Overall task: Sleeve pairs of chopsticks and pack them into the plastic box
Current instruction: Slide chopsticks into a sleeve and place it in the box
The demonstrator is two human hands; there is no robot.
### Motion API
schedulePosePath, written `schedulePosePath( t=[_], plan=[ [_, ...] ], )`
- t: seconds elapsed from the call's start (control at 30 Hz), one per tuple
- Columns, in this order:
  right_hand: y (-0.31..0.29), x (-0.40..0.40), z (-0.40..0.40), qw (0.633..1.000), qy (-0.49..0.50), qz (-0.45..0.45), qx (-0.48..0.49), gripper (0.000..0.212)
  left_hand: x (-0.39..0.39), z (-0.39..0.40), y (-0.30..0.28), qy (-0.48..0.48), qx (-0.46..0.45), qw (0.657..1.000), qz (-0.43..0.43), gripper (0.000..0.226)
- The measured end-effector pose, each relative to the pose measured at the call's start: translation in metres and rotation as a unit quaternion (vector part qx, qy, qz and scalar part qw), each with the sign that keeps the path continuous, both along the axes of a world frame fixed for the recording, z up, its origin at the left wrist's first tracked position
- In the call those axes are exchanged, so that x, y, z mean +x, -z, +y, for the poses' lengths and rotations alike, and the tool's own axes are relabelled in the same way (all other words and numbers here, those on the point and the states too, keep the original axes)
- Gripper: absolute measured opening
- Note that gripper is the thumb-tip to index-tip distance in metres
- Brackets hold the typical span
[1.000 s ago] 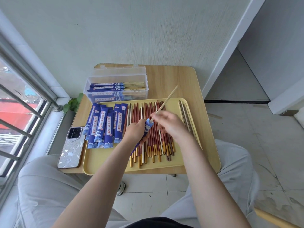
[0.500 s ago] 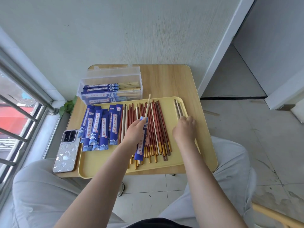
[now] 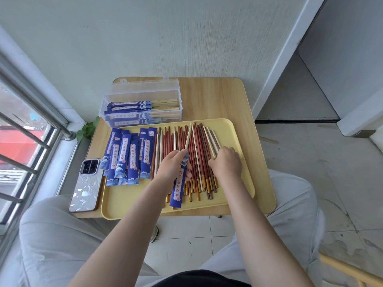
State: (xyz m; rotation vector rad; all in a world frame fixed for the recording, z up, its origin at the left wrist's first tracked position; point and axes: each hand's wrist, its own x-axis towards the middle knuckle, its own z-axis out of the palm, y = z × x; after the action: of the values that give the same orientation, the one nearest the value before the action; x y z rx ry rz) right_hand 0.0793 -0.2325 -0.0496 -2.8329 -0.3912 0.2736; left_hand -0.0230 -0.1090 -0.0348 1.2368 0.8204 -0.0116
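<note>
Right hand (image 3: 226, 163) shifted onto chopsticks (image 3: 199, 158), fingertips hidden

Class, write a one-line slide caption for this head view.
Left hand holds a sleeve with one chopstick; right hand reaches for another.

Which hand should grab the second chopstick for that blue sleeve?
Probably the right hand. Its fingers are already on the loose pale chopsticks at the right side of the yellow plastic tray, while the left hand is busy holding the blue paper sleeve with one pale chopstick sticking out.
</note>
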Motion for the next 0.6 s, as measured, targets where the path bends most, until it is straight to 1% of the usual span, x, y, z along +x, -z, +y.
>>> schedulePosePath(
  t=[0.1, 0.17, 0.2, 0.27, 0.33, 0.4, 0.5, 0.57, 0.6],
  plan=[
    [0.001, -0.005, 0.003, 1.0, 0.011, -0.02, -0.001, 0.011, -0.003, -0.001, 0.001, 0.015, 0.024, 1.0, -0.003, 0.022],
    [0.003, -0.007, 0.001, 0.999, 0.02, -0.021, 0.027, 0.011, -0.005, 0.0, 0.002, 0.019, 0.033, 0.999, -0.006, 0.019],
    [0.001, -0.007, 0.0, 0.998, 0.03, -0.012, 0.061, 0.012, -0.006, 0.0, 0.003, 0.017, 0.035, 0.999, -0.009, 0.018],
    [-0.008, -0.007, -0.002, 0.985, 0.053, 0.039, 0.161, 0.011, -0.007, 0.002, 0.003, 0.007, 0.038, 0.999, -0.012, 0.017],
    [-0.024, -0.006, 0.0, 0.958, 0.057, 0.111, 0.259, 0.008, -0.007, 0.003, 0.002, -0.012, 0.037, 0.999, -0.018, 0.019],
    [-0.038, -0.007, 0.003, 0.93, 0.025, 0.178, 0.322, 0.009, -0.007, 0.004, 0.0, -0.034, 0.021, 0.999, -0.034, 0.021],
    [-0.049, -0.013, 0.008, 0.871, -0.023, 0.298, 0.391, 0.01, -0.007, 0.004, -0.004, -0.049, 0.012, 0.997, -0.061, 0.026],
    [-0.048, -0.018, 0.011, 0.833, -0.028, 0.354, 0.424, 0.014, -0.008, 0.007, -0.005, -0.05, 0.008, 0.995, -0.089, 0.03],
    [-0.046, -0.021, 0.011, 0.82, -0.026, 0.371, 0.435, 0.015, -0.009, 0.008, -0.006, -0.049, 0.005, 0.993, -0.104, 0.028]
  ],
)
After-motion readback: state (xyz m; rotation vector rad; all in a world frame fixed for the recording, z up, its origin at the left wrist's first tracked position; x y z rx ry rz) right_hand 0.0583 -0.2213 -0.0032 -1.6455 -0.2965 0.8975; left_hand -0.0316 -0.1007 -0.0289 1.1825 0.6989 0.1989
